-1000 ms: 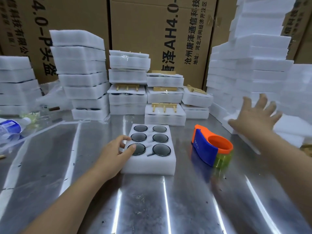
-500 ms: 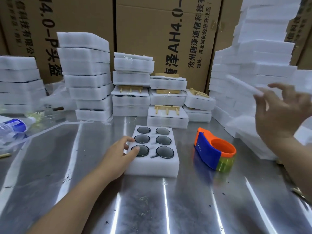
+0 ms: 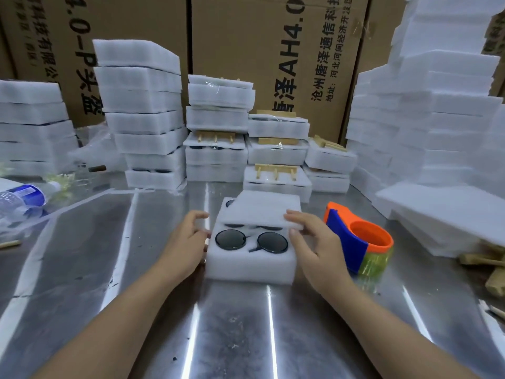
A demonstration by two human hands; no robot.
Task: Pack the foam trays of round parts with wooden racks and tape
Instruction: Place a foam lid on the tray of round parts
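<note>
A white foam tray (image 3: 250,262) with dark round parts (image 3: 230,239) in its pockets sits mid-table. A thin white foam sheet (image 3: 262,210) lies tilted over the tray's far rows; the two nearest parts still show. My right hand (image 3: 314,242) pinches the sheet's near right corner between thumb and fingers. My left hand (image 3: 185,242) rests against the tray's left side, fingers loosely curled near the sheet's left edge. An orange and blue tape dispenser (image 3: 358,239) stands just right of the tray.
Packed foam trays topped with wooden racks (image 3: 276,170) are stacked behind. Tall foam stacks rise at left (image 3: 142,110) and right (image 3: 437,119). Loose foam sheets (image 3: 448,217) and wooden racks (image 3: 483,259) lie at right. A water bottle (image 3: 20,195) lies far left.
My right hand took a thin foam sheet from the right-hand pile and brought it down over the tray. My left hand stayed at the tray's left side.
</note>
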